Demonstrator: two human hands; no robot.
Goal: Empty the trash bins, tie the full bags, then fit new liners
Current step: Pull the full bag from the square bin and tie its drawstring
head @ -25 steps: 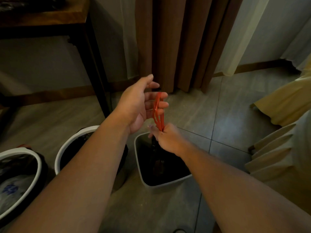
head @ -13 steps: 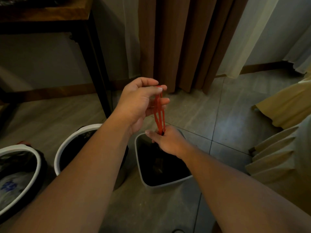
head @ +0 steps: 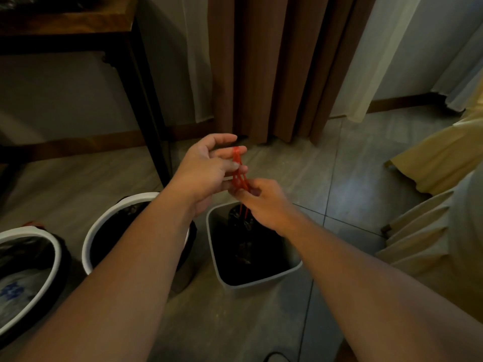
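Your left forearm comes in from the lower left of the frame and rises to the centre. There your left hand (head: 206, 171) is turned side-on, its fingers curled. The red drawstring (head: 237, 163) is looped over one fingertip at the top, and the hand closes on the strands just beneath.

Your right forearm enters from the lower right. Your right hand (head: 264, 202) shows its back to the camera, with its fingers bent inward and pinching the same strands low down. It sits just under the left hand, and the two almost touch.

From that pinch, thin red lines drop to the gathered neck of the black bag (head: 245, 241). The bag sits inside the square bin (head: 264, 282), directly below both hands.

Two round bins stand at the lower left:
- The nearer round bin (head: 109, 218) has a white rim and a dark liner, and your left forearm partly covers it.
- The far-left round bin (head: 53, 248) holds pale rubbish.

A dark table leg (head: 149, 113) stands at the upper left, and a brown curtain (head: 274, 69) hangs at the top centre.
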